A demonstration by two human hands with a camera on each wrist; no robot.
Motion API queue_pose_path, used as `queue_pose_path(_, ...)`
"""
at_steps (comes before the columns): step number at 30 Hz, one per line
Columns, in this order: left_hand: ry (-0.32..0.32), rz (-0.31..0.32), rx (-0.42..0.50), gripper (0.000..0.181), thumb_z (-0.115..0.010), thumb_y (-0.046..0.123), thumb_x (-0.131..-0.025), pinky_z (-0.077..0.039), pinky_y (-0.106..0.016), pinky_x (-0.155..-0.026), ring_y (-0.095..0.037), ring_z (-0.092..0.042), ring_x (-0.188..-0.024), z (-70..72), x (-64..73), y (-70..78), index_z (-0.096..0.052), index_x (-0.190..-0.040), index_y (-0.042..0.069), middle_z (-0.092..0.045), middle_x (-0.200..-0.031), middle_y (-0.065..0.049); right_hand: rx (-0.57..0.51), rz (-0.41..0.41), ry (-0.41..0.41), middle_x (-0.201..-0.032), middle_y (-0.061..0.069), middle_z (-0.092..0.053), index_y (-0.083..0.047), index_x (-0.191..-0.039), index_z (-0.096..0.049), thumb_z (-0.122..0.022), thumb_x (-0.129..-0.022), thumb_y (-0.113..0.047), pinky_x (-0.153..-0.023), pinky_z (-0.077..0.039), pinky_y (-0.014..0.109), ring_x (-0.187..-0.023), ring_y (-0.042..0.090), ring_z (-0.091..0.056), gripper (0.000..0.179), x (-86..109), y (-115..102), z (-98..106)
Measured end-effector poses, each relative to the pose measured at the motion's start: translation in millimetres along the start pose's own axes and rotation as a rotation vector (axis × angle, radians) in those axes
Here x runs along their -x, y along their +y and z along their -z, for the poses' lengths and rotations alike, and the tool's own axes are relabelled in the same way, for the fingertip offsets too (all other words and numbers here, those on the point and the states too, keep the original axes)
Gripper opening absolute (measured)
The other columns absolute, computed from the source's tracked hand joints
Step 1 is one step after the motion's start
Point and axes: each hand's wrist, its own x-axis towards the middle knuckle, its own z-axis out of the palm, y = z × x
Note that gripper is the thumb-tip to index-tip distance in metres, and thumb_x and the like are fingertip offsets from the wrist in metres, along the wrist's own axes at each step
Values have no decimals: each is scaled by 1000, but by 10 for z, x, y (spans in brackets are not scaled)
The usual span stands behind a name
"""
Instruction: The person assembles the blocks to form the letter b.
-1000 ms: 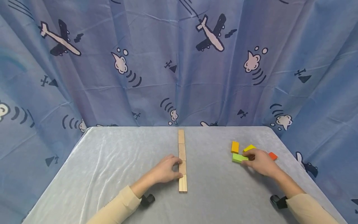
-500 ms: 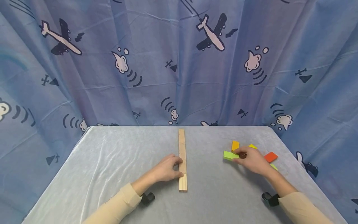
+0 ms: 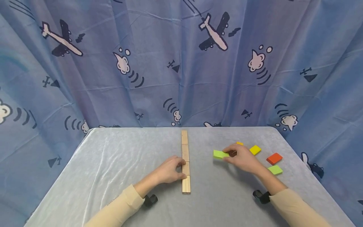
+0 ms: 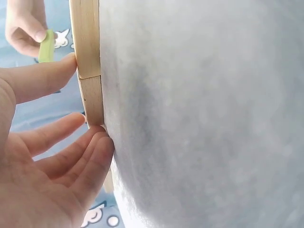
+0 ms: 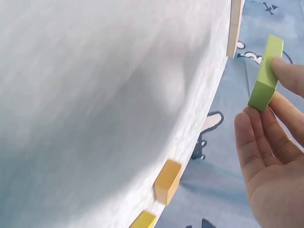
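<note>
A row of plain wooden blocks [image 3: 185, 153] lies end to end down the middle of the table. My left hand [image 3: 169, 170] rests beside it, thumb and fingertips touching the row's left side. In the left wrist view the thumb [image 4: 47, 78] meets one block's edge, with the other fingers apart from it. My right hand [image 3: 243, 158] pinches a light green block [image 3: 219, 154] between thumb and fingers, right of the row. The right wrist view shows this block [image 5: 267, 76] held off the table.
Other coloured blocks lie at the right: an orange one [image 3: 239, 143] partly behind the right hand, a yellow one [image 3: 255, 150], a red one [image 3: 274, 158] and another green one [image 3: 275, 170]. A patterned blue curtain [image 3: 147, 63] hangs behind the cloth-covered table [image 3: 127, 151].
My right hand has carried the green block leftward, away from the other coloured blocks and closer to the wooden row. The left hand has stayed in place.
</note>
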Motion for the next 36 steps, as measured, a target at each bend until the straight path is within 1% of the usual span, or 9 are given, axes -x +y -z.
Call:
queue_pose_path(5,-1,1,2,48,-82,26,-86,-49,-39,-95,-23,-59,-110,3,-2,2,-65,-126,5,-63,-118,-7,-7,-6,-14,-110,7,-70,-4,-113,-74,-79,-89,-21,-84,-54,40,-97,22,-63,30,-73,-79,-71)
queue_pose_path(9,-1,-5,0,47,-82,26,-86,-49,-39,-94,-22,-59,-108,2,-9,4,-65,-125,6,-63,-116,-7,-19,-2,-17,-109,6,-69,-4,-112,-74,-80,-88,-19,-86,-54,41,-96,22,-63,28,-135,-124,-152)
queue_pose_path(15,0,-5,0,45,-83,26,-85,-49,-38,-92,-21,-58,-105,0,-21,0,-65,-122,7,-62,-114,-6,-28,39,-11,-106,5,-69,-4,-110,-75,-80,-87,-15,-84,-55,38,-94,21,-63,26,-238,-175,-314)
queue_pose_path(19,-1,0,0,45,-83,25,-85,-49,-38,-93,-22,-59,-106,2,-20,5,-65,-122,7,-63,-114,-6,-18,72,-23,-104,6,-69,-2,-109,-75,-80,-86,-13,-81,-54,37,-91,21,-62,26,-298,-219,-422)
queue_pose_path(22,-4,7,1,46,-83,25,-85,-49,-39,-94,-23,-59,-108,5,-20,14,-65,-123,7,-63,-116,-7,-11,81,-37,-100,4,-69,-2,-107,-75,-81,-85,-12,-79,-53,36,-88,19,-60,25,-338,-252,-494)
queue_pose_path(26,-8,17,6,45,-83,25,-85,-49,-39,-94,-23,-59,-109,7,-23,21,-65,-122,7,-63,-116,-7,-6,81,-56,-95,2,-68,-1,-105,-76,-81,-84,-11,-76,-51,34,-85,17,-58,24,-389,-285,-567)
queue_pose_path(36,-9,9,12,44,-83,24,-85,-49,-39,-94,-22,-59,-108,14,-29,16,-65,-121,8,-63,-114,-6,21,69,-108,-94,2,-67,-1,-105,-76,-82,-83,-11,-75,-49,33,-84,16,-57,25,-482,-310,-705)
